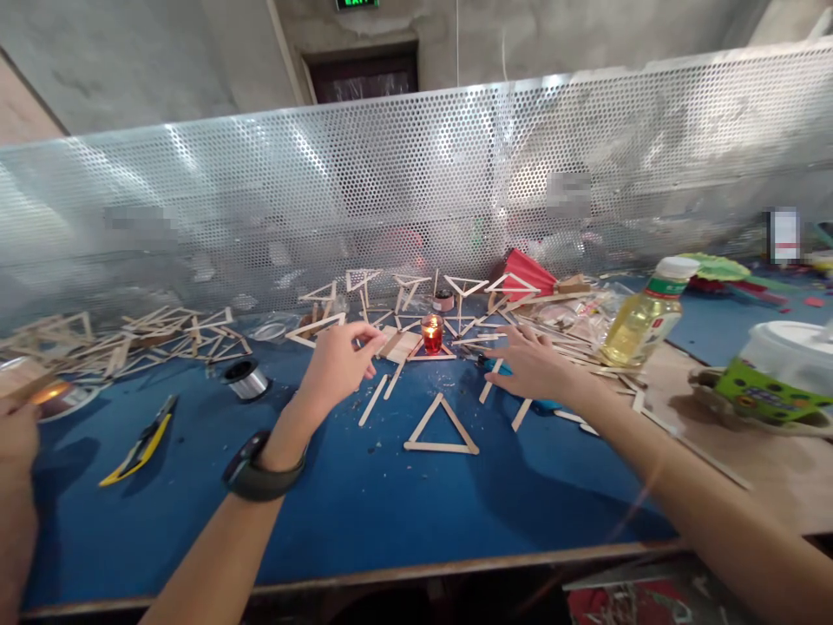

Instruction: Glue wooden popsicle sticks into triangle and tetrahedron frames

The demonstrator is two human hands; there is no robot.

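Note:
My left hand (342,360), with a dark band on the wrist, is held above the blue table, its fingers curled together. Whether anything small sits between its fingertips cannot be made out. To its right, a lit candle in a red glass (432,333) stands by a flat wooden piece (399,345). My right hand (530,365) reaches over loose craft sticks (491,382), fingers stretched and apart. Beneath it lies a tool with blue handles (547,405), partly hidden. Between my hands, a triangle of craft sticks (441,448) lies flat near the front.
Stick frames (208,334) pile up along the perforated metal screen (416,182). A yellow cutter (140,447) and a spool of wire (245,379) lie left. Another person's hand (16,443) is beside a second candle. A bottle (647,317) and a cup (781,373) stand right.

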